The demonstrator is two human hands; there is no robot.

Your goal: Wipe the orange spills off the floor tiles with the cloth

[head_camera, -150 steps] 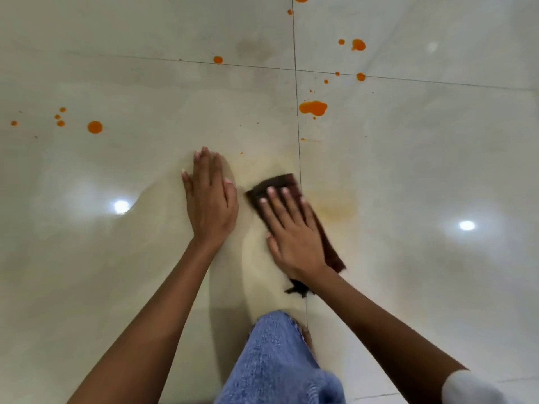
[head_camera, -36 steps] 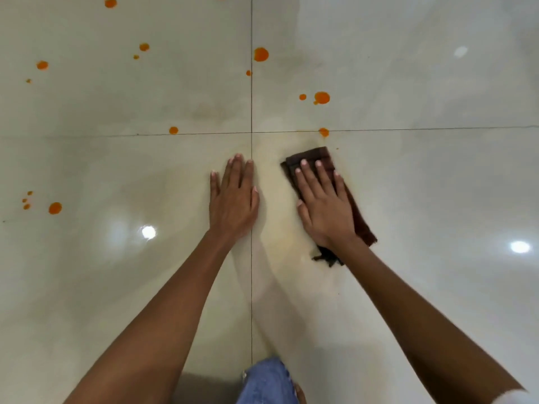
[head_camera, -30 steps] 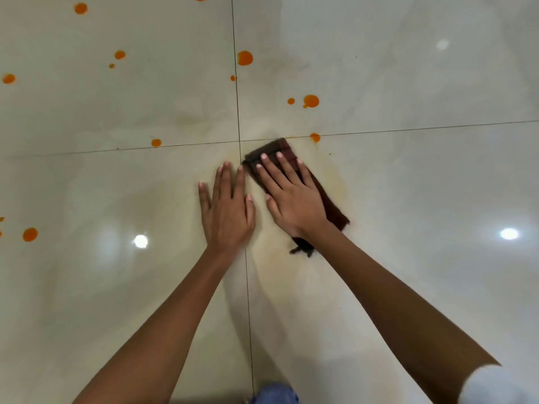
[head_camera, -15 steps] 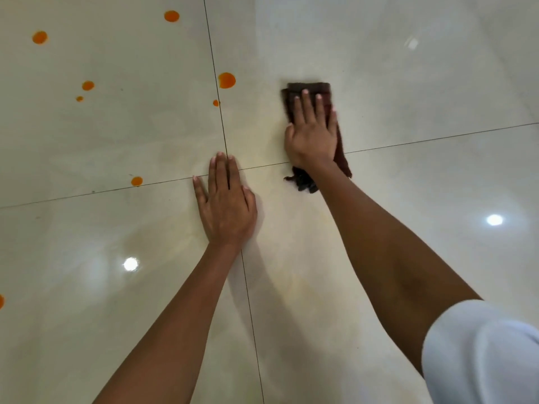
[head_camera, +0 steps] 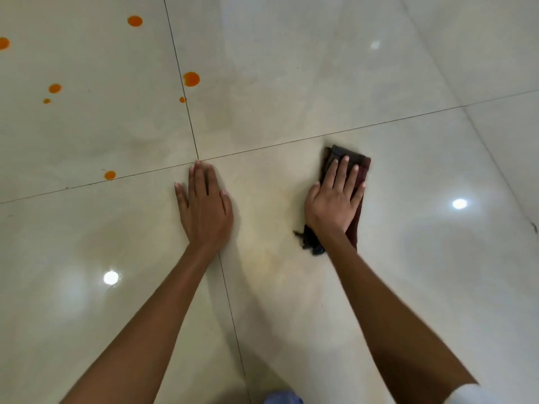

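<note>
A folded dark brown cloth (head_camera: 358,163) lies flat on the cream floor tiles (head_camera: 291,68). My right hand (head_camera: 335,199) presses down on it with straight, spread fingers. My left hand (head_camera: 205,207) rests flat on the floor to the left, fingertips at the crossing of the grout lines. Orange spills dot the far-left tile: a large drop (head_camera: 191,79) by the grout line, a small one (head_camera: 182,99) below it, one (head_camera: 110,175) near the near grout line, and several more further left. A faint yellowish smear (head_camera: 262,228) shows between my hands.
Dark grout lines (head_camera: 350,130) split the glossy floor into large tiles. Ceiling lights reflect as bright spots (head_camera: 459,203). A bit of blue denim (head_camera: 284,399) shows at the bottom edge, and a white sleeve (head_camera: 472,395) at the lower right.
My right hand has slid the cloth back toward me and to the right, across the grout line. The orange drops it covered on the far tile are gone. My left hand stays planted.
</note>
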